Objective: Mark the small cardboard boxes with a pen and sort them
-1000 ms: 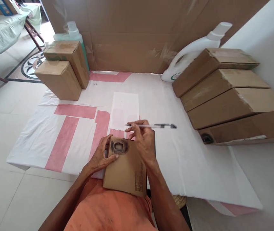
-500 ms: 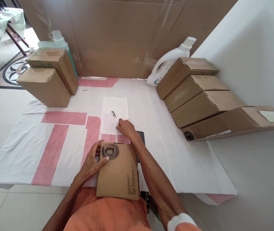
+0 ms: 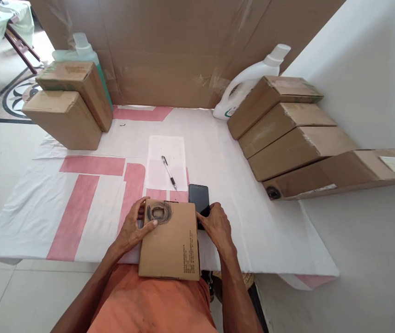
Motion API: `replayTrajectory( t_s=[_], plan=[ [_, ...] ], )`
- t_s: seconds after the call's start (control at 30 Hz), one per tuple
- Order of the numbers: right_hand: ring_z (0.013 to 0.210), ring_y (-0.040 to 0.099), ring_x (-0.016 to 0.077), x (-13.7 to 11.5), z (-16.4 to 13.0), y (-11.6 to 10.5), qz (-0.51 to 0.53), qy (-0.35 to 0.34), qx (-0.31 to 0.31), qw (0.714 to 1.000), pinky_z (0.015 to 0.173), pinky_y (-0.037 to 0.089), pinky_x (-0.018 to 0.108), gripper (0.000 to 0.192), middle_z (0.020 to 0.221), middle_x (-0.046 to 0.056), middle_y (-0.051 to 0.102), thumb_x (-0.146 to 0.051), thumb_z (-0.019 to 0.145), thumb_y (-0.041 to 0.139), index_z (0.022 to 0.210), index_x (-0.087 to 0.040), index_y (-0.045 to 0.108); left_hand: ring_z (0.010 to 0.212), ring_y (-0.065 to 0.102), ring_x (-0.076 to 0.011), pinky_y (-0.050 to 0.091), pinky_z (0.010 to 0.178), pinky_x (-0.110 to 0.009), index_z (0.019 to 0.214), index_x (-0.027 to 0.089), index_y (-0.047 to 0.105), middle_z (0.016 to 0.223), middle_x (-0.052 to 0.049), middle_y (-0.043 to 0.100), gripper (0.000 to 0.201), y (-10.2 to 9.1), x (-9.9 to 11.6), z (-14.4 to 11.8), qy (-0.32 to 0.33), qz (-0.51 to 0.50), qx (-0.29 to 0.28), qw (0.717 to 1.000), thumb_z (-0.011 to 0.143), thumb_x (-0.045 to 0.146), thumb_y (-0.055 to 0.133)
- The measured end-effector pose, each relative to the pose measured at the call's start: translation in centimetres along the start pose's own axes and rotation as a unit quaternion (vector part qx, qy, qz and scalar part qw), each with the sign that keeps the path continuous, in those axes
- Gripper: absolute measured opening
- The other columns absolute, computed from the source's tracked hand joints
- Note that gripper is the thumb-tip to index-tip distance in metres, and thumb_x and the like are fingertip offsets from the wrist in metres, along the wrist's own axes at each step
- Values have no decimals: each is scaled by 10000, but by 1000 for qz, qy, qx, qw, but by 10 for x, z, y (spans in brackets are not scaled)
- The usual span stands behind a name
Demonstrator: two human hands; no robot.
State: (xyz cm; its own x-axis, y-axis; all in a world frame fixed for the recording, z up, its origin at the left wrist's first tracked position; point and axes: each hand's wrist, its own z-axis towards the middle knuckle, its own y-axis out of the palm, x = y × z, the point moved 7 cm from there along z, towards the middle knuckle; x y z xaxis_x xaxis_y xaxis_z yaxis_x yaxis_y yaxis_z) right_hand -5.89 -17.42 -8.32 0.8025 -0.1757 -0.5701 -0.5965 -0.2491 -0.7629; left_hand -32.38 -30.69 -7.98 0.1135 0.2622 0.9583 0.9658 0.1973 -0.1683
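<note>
A brown cardboard box (image 3: pixel 169 249) with a dark scribbled ring around a hole rests at the table's near edge, against my body. My left hand (image 3: pixel 135 226) grips its upper left edge, thumb on the top face and fingers down the side. Right of the box lies a black smartphone (image 3: pixel 199 196), its lower part partly covered by my right hand (image 3: pixel 218 226). That hand is closed about the phone's lower end, thumb across it near the box and fingers at its right edge. A pen (image 3: pixel 168 172) lies on a white sheet of paper (image 3: pixel 155 148) beyond the box.
Two boxes (image 3: pixel 60 118) stand at the left before a bottle of green liquid (image 3: pixel 93 58). Several boxes (image 3: pixel 280 152) line the right side by a white jug (image 3: pixel 246 85) and the wall. A large cardboard panel (image 3: pixel 162 60) closes off the back. A cloth (image 3: pixel 246 208) covers the table.
My right hand has let go of the pen, which now lies on the paper, and has moved back and right to the smartphone. My left hand keeps its hold on the box.
</note>
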Motion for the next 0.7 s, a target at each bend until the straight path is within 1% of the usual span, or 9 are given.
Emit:
replayTrajectory(
  t_s=[0.13, 0.2, 0.3, 0.33, 0.4, 0.5, 0.57, 0.63, 0.7],
  plan=[
    [876, 718, 343, -3, 7, 12, 134, -8, -63, 989, 731, 557, 419, 335, 868, 117, 765, -502, 754, 736, 859, -189, 682, 1319, 625, -325, 500, 1118, -510, 1523, 207, 403, 1462, -183, 592, 779, 0, 0, -3, -1, -14, 2, 1000, 882, 483, 748],
    [921, 744, 322, -3, 4, 14, 207, -16, -91, 974, 773, 590, 415, 371, 938, 101, 804, -530, 789, 688, 930, -189, 725, 1323, 624, -326, 498, 1124, -504, 1520, 203, 407, 1462, -183, 594, 791, 0, -1, -4, 0, -23, 10, 1000, 870, 485, 759],
    [975, 766, 323, -1, -10, 0, 298, 0, -92, 950, 814, 623, 444, 485, 1077, 128, 814, -567, 789, 702, 1077, -177, 724, 1312, 631, -316, 501, 1119, -480, 1512, 209, 418, 1452, -169, 602, 791, 0, -2, -6, 1, -42, 20, 999, 858, 477, 772],
    [967, 773, 323, -1, -16, -7, 341, 13, -93, 935, 816, 631, 454, 510, 1116, 138, 809, -565, 782, 739, 1113, -177, 718, 1310, 632, -312, 500, 1118, -472, 1509, 211, 422, 1449, -164, 604, 788, 0, -2, -6, 1, -48, 22, 999, 856, 472, 775],
    [930, 787, 314, -8, -32, -21, 441, 36, -111, 890, 812, 646, 459, 530, 1195, 150, 791, -523, 771, 825, 1161, -181, 717, 1311, 629, -310, 498, 1117, -464, 1505, 212, 427, 1442, -158, 607, 783, 1, -2, -5, 0, -54, 24, 998, 852, 459, 782],
    [901, 797, 287, -34, -62, -30, 545, 31, -175, 819, 804, 661, 430, 465, 1273, 151, 763, -439, 813, 858, 1182, -187, 733, 1304, 627, -313, 500, 1108, -468, 1499, 213, 439, 1433, -159, 611, 769, 7, 1, 2, 7, -58, 20, 998, 852, 435, 790],
    [877, 798, 279, -56, -82, -18, 568, 25, -247, 785, 780, 665, 414, 416, 1204, 152, 783, -418, 843, 843, 1168, -178, 745, 1292, 632, -314, 502, 1103, -471, 1496, 213, 451, 1437, -162, 613, 759, 16, 4, 9, 27, -65, 8, 998, 852, 421, 794],
    [860, 796, 279, -76, -103, 8, 580, 28, -335, 742, 781, 663, 417, 407, 1077, 147, 807, -433, 870, 820, 1166, -163, 749, 1279, 637, -314, 505, 1101, -467, 1482, 211, 478, 1428, -159, 627, 742, 24, 5, 13, 48, -69, 3, 996, 848, 424, 800],
    [858, 792, 283, -91, -119, 37, 597, 36, -407, 690, 801, 656, 428, 462, 975, 143, 810, -536, 920, 747, 1175, -151, 747, 1225, 660, -310, 532, 1064, -455, 1446, 212, 530, 1350, -140, 676, 701, 29, 1, 14, 55, -65, 12, 996, 846, 457, 800]
  ],
)
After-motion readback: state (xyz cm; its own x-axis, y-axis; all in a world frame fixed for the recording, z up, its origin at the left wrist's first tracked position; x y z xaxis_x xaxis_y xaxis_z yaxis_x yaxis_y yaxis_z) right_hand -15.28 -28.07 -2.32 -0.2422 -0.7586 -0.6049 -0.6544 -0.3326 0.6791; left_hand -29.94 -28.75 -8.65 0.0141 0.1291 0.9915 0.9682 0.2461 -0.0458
